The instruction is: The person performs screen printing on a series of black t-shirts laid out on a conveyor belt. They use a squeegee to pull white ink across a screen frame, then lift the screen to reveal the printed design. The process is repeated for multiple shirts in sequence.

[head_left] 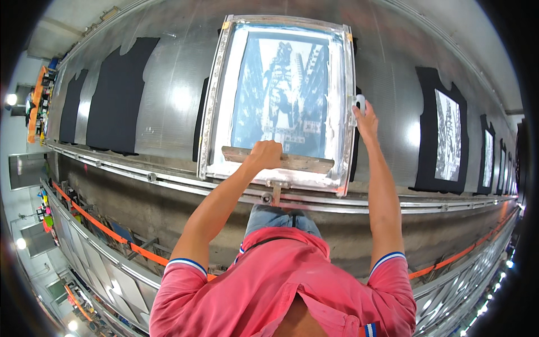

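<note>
Left hand (265,154) grips squeegee (306,163) below unreadable marks (294,139).

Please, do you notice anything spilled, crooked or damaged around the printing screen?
Nothing looks clearly damaged or crooked. The one untidy spot is the uneven white smearing along the lower edge of the printing screen, below the squeegee in the left hand. I see no spill on the table.

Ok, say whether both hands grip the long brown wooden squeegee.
No, only the left hand grips that squeegee; the right hand holds a white handle.
</note>
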### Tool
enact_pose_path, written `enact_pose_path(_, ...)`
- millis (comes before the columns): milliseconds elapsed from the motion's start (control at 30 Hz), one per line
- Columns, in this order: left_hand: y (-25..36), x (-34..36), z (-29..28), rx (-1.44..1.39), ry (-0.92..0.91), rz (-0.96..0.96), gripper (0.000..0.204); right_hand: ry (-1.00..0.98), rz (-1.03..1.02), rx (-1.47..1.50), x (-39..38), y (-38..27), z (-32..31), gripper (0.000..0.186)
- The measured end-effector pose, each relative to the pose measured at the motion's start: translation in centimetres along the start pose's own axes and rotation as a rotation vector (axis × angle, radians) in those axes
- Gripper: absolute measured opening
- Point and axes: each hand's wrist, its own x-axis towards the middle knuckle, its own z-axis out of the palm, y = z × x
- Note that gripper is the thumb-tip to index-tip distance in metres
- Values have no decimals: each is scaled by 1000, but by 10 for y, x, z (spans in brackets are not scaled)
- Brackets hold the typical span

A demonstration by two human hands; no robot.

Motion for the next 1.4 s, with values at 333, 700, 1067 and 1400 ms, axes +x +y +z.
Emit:
enact_pose_path(333, -43, 104, -15, -76, -808, 363, 27, -70, 323, 533, -7, 0, -11, 55)
enact_pose_path(700, -66, 239, -237, 41, 65, 180, 32, -82, 425, 624, -45, -22, -57, 35)
enact_pose_path(1067, -45, 245, -235, 130, 594, 131, 18, -80, 413, 594, -44, -38, -79, 46)
enact_pose_path(1400, -15, 107, -56, -128, 810, 201, 24, -69, 262, 403, 85, -46, -56, 46)
